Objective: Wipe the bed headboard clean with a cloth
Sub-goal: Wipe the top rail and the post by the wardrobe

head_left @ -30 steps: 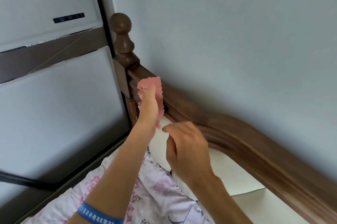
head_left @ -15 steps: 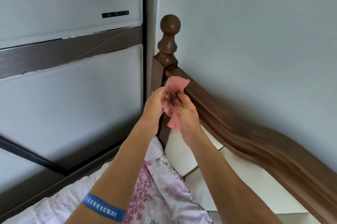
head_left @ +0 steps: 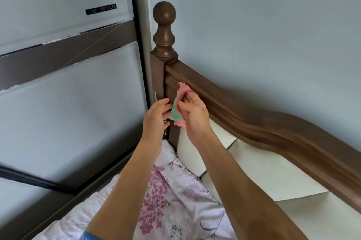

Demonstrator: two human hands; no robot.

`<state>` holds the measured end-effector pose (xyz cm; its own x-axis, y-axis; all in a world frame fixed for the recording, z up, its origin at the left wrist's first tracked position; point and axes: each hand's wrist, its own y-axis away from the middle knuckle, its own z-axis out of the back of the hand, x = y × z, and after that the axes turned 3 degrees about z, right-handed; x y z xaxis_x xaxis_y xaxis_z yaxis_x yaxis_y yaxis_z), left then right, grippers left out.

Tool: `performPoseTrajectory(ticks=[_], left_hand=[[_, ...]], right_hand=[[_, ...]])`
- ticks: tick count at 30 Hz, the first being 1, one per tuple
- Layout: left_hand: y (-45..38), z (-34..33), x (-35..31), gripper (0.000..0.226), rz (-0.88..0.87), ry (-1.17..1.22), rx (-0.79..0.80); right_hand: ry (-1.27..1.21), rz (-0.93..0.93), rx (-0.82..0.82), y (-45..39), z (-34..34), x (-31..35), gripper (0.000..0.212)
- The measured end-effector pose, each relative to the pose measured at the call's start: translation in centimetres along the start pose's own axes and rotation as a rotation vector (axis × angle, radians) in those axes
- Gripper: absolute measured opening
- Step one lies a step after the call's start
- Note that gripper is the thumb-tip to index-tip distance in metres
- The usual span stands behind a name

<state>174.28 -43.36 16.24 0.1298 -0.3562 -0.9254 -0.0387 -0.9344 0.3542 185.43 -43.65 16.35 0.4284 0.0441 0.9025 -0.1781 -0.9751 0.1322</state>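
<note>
A person's right hand (head_left: 192, 112) is pinching a pink-and-green cloth (head_left: 178, 107) against the headboard (head_left: 244, 114) beside its post (head_left: 164, 31), the left hand (head_left: 156, 117) hovering loosely open alongside.

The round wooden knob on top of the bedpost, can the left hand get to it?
Probably yes. The left hand is open beside the post, and nothing lies between it and the knob above.

Bed (head_left: 195, 210): a floral quilt (head_left: 172, 191) is lying across it, reaching the corner post (head_left: 165, 60). Cream padded panels (head_left: 244, 171) are sitting beneath the headboard's (head_left: 273, 128) curved wooden rail, just beside the quilt.
</note>
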Motion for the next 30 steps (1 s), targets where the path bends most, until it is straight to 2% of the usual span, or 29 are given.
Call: performPoseTrajectory(ticks=[3,7,13,15,17,20,22,24,25,28,30], left_hand=[[1.0,-0.4,0.6,0.029,-0.022,-0.029,0.017],[1.8,0.4,0.2,0.027,-0.024,-0.036,0.001],[1.0,0.0,-0.6,0.029,-0.074,-0.065,-0.005],[1.0,0.4,-0.5,0.028,-0.079,-0.079,-0.007],[0.9,1.0,-0.6,0.027,-0.094,-0.072,-0.018],[0.7,0.7,-0.7,0.025,-0.089,-0.032,-0.045],[1.2,-0.3,-0.3,0.023,-0.085,-0.007,-0.027],[2.0,-1.9,0.3,0.020,-0.093,-0.007,0.007],[2.4,-2.8,0.7,0.019,-0.098,-0.012,0.027],[3.5,-5.2,1.4,0.019,-0.112,-0.019,0.063],[3.9,-5.8,1.7,0.022,-0.136,-0.049,0.087]], right_hand=[[0.053,0.027,0.052,-0.8,-1.4,0.2,0.057],[0.059,0.117,-0.014,2.1,1.4,-0.1,0.055],[0.146,-0.013,0.103,-1.7,-1.4,-0.2,0.062],[0.150,0.026,0.061,-0.9,-1.6,-0.3,0.059],[0.217,0.139,-0.016,2.1,-0.3,-0.7,0.054],[0.662,0.405,-0.150,6.5,3.0,-0.5,0.052],[1.159,0.542,-0.188,8.4,5.8,-0.2,0.053],[1.665,0.560,-0.194,9.0,7.3,0.3,0.054],[1.840,0.547,-0.157,8.9,7.4,0.5,0.052],[2.054,0.500,0.027,7.4,6.3,0.8,0.053],[2.098,0.447,0.030,7.5,6.1,1.0,0.057]])
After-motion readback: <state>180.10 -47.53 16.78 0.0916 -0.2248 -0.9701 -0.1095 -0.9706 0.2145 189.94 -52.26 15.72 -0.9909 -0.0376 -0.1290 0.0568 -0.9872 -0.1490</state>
